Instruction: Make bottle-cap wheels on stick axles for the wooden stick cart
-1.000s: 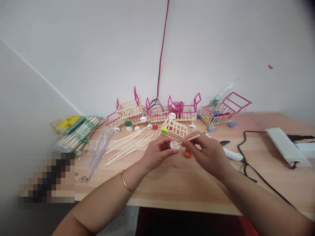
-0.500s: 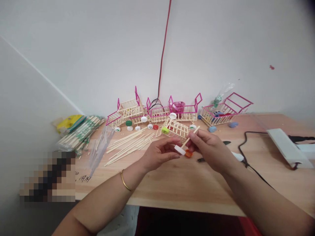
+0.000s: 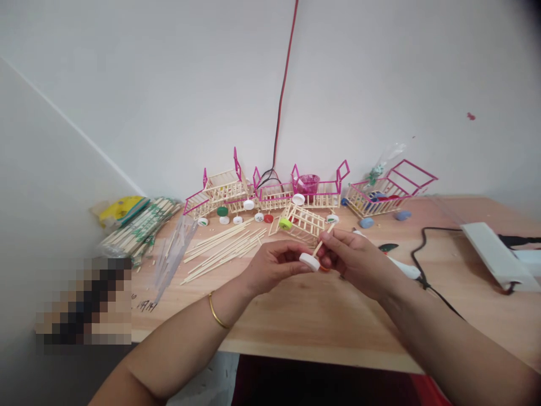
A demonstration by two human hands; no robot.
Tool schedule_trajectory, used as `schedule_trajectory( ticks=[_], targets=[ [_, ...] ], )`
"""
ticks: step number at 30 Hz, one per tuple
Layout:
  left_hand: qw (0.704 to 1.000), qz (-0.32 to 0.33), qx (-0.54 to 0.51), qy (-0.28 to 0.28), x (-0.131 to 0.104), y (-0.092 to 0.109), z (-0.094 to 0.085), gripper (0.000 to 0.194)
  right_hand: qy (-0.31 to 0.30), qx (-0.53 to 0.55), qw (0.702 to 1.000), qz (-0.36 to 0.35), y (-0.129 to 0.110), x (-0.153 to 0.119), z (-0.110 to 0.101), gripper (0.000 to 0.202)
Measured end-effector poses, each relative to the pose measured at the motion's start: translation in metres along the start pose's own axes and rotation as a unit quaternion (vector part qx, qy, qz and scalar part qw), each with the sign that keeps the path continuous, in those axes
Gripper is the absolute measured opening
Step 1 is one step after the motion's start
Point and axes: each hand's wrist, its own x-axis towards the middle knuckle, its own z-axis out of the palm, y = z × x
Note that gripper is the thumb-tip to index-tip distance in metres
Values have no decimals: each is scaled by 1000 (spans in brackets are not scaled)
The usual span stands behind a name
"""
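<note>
My left hand grips a white bottle cap by its edge, fingers above and thumb below. In my right hand a short wooden stick is pinched, its lower end at the cap's inner side. Whether the stick is fixed to the cap I cannot tell. Behind both hands a small stick frame lies tilted, with a yellow-green cap at its left. An orange cap on the table is mostly hidden by my right hand.
Along the wall stand several stick carts with magenta rails and cap wheels; another cart is at right. Loose sticks and packaged sticks lie left. A white-handled tool, black cable and white box are right.
My right hand has moved slightly down and left with the stick, closer to my left hand. The white cap has turned to show more of its flat face.
</note>
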Motion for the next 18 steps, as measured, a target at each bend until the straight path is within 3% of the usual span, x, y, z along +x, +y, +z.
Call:
schedule_trajectory(
  ticks=[7,13,18],
  targets=[
    [997,-20,-40,-65,2,-5,-4,52,-13,53,998,13,0,2,-1,35],
    [1000,-6,-24,-17,1,-3,-1,27,0,40,999,22,1,2,0,38],
    [1000,-3,-16,-5,1,-1,2,23,-2,51,998,36,2,2,0,37]
  ],
)
